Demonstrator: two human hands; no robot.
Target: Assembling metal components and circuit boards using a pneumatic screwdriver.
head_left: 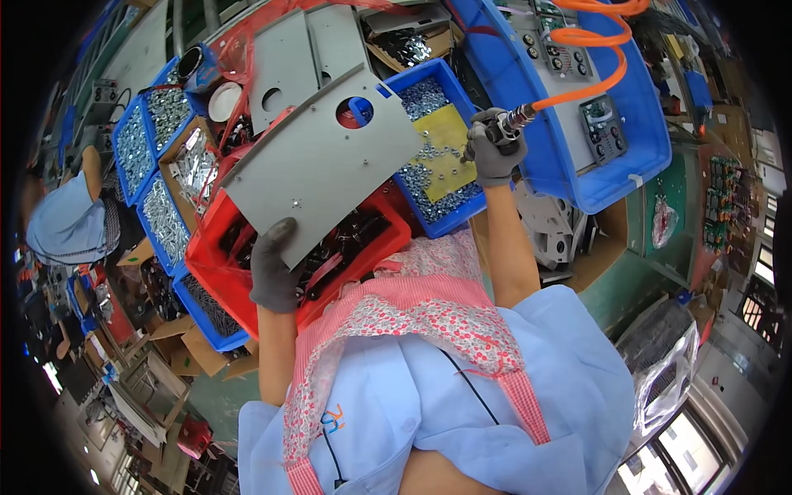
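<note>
My left hand (274, 268), in a dark grey glove, grips the near edge of a grey sheet-metal panel (318, 161), thumb on top. The panel has a large round hole and small fittings, and it lies tilted over a red bin (216, 264) of dark parts. In my right hand (497, 157), also gloved, is an air screwdriver (510, 122), joined to an orange coiled hose (582, 93); its tip is hidden. The right hand is beside a blue bin (462, 89) of small nuts, where a yellow card (444, 148) with several loose nuts lies on top.
Blue bins of fasteners (169, 111) stand at the left, beside a box of metal pieces (194, 165). Other grey panels (285, 62) lie behind. A large blue tub (606, 194) holds assembled panels at the right. A person in blue (70, 219) is at far left.
</note>
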